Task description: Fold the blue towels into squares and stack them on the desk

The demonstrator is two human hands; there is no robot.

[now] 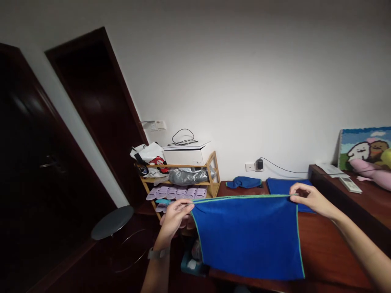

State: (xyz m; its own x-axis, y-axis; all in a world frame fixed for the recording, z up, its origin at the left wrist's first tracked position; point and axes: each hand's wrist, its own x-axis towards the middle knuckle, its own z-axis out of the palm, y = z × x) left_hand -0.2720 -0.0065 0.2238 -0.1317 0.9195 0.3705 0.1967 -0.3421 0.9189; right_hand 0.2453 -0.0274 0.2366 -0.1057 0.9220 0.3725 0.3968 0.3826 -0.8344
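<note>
A blue cloth with green edging [249, 238] hangs stretched between my hands above the reddish-brown table [332, 248]. My left hand [177, 213] pinches its upper left corner. At the upper right corner, my right hand [310, 199] pinches the cloth between thumb and fingers. The top edge runs nearly straight and shows two green borders close together. Behind it on the table lie a crumpled blue cloth [244, 182] and a flat blue cloth [284, 186], the latter partly hidden by the held cloth and my right hand.
Left of the table stands a wooden rack [215, 171] with purple slippers [177, 192] and a white box [186, 156]. A round stool [113, 221] is at the left. On a raised surface at the right are a remote [350, 184] and a pink plush toy [374, 173].
</note>
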